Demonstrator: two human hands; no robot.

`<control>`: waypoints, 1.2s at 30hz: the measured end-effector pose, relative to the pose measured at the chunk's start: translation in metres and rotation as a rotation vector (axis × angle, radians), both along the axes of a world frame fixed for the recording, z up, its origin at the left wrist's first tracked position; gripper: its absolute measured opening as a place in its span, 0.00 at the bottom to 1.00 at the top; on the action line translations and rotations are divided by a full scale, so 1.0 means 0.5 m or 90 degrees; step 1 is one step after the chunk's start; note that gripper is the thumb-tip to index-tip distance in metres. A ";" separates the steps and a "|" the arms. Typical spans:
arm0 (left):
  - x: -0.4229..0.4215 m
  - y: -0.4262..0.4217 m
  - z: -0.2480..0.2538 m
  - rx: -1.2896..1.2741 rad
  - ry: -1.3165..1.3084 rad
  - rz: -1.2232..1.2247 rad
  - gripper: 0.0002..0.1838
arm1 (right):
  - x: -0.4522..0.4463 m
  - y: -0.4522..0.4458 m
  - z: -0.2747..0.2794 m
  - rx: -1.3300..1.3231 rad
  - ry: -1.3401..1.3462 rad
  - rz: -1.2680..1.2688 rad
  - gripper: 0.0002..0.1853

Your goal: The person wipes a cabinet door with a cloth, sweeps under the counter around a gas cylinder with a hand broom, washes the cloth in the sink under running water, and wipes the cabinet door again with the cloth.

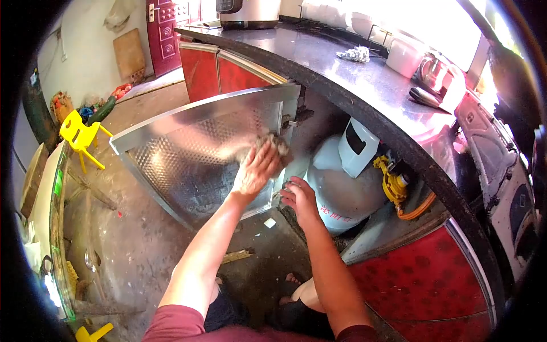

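Observation:
My left hand (256,171) presses a crumpled, greyish-brown cloth (276,149) against the inner face of an open cabinet door (194,165). This metal door has a dimpled, shiny surface and stands swung out to the left. Close to the door's hinge side, my right hand (300,198) has its fingers apart and slightly bent, with nothing visible in it. I cannot tell whether it touches the door edge. Just right of that hand, a grey-white gas cylinder (345,191) stands inside the cabinet, with a yellow regulator (393,182) and an orange hose (419,211) beside it.
Above the cabinet runs a dark countertop (296,48) bearing a cooker (250,12), crumpled foil (356,54) and a white container (405,54). A red cabinet panel (421,279) is at the lower right. On the floor at the left stands a yellow chair (80,134).

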State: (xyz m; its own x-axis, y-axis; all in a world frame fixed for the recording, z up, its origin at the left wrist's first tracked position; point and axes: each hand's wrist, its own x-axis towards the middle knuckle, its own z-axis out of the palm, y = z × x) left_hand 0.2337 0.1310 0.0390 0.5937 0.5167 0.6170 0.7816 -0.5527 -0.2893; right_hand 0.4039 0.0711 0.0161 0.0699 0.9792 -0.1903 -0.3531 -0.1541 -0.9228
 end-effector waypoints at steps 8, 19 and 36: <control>-0.086 0.008 -0.020 0.119 0.218 -0.102 0.13 | -0.016 0.000 -0.005 -0.048 -0.075 0.070 0.21; -0.029 -0.027 0.003 -0.119 0.056 0.028 0.17 | 0.008 -0.010 -0.033 -0.108 0.072 0.118 0.24; 0.071 0.048 0.049 0.089 0.110 -0.128 0.17 | -0.042 0.042 0.001 0.106 0.289 -0.107 0.36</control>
